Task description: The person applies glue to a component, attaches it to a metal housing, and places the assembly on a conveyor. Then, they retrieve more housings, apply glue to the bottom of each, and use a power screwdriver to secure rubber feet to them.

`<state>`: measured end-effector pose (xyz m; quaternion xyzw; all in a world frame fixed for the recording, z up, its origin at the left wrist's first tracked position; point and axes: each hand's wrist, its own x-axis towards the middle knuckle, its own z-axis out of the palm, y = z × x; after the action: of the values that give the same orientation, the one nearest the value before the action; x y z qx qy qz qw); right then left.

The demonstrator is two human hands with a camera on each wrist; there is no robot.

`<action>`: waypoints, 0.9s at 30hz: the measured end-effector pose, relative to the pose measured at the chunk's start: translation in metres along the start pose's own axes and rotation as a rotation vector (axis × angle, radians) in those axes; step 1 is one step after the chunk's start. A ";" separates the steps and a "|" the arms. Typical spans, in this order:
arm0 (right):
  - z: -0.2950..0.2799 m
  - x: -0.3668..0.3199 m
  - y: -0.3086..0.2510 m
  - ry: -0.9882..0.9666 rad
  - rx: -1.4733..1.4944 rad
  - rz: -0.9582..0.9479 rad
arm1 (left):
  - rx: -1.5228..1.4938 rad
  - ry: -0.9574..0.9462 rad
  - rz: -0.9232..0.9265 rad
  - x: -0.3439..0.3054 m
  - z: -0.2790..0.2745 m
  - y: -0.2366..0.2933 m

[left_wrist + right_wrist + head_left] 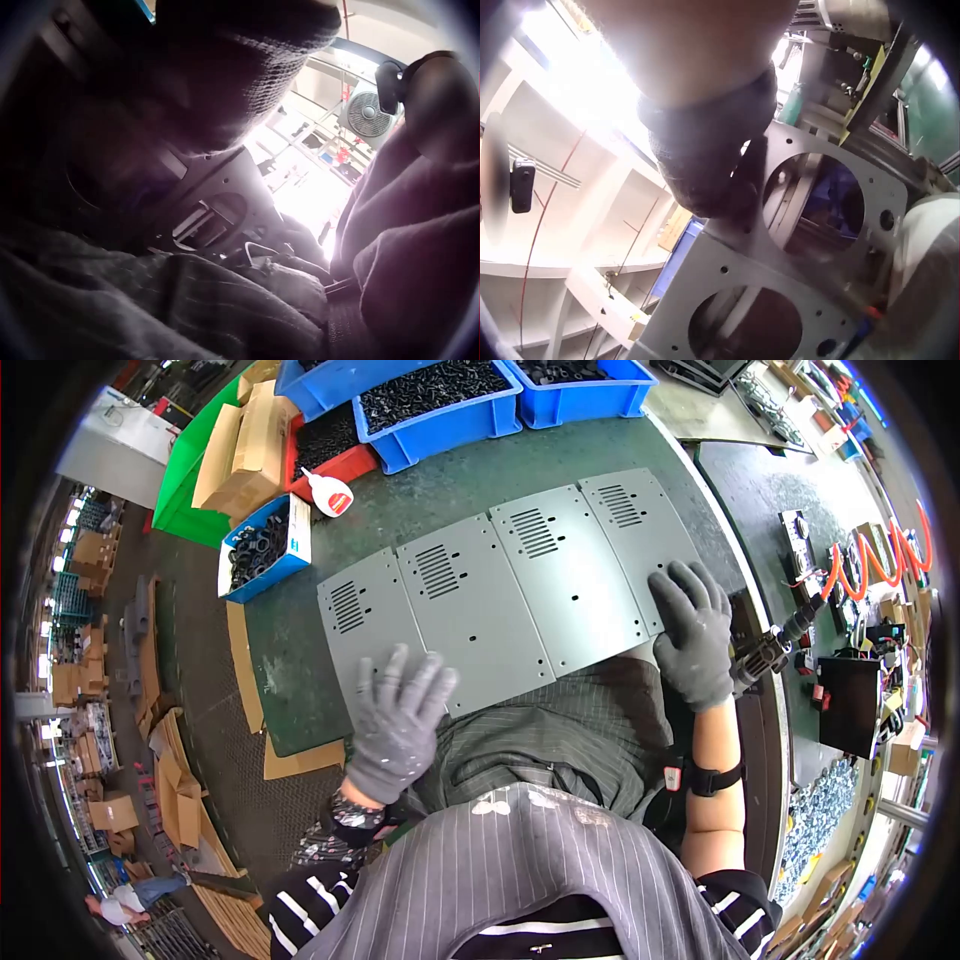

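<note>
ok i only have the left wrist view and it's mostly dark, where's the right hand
Observer: The head view shows the gloved right hand at the near right corner of a row of grey metal panels.
Operator: how many in that row
Observer: Four, side by side.
Operator: anything just past that hand on its right
Observer: Yes, a dark handheld tool; it looks like a power driver, though I can't be sure.
</note>
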<state>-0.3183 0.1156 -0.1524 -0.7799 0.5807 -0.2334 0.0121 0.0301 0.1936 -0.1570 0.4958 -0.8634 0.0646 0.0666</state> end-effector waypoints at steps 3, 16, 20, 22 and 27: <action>-0.006 0.002 -0.006 -0.057 -0.051 0.010 | -0.038 -0.048 0.006 0.020 -0.006 0.017; 0.001 0.004 -0.013 -0.152 -0.121 -0.028 | -0.280 -0.072 0.039 0.048 -0.009 0.026; -0.002 0.005 0.003 -0.036 -0.078 0.035 | -0.247 -0.019 -0.083 0.027 -0.036 -0.008; 0.002 0.006 0.014 0.038 -0.140 0.161 | -0.076 -0.024 -0.091 0.008 -0.039 -0.030; 0.009 0.018 0.015 0.020 -0.135 0.255 | -0.126 -0.069 -0.136 -0.021 -0.014 -0.033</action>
<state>-0.3247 0.0919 -0.1586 -0.6963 0.6897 -0.1981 -0.0167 0.0695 0.1975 -0.1452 0.5499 -0.8320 -0.0118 0.0722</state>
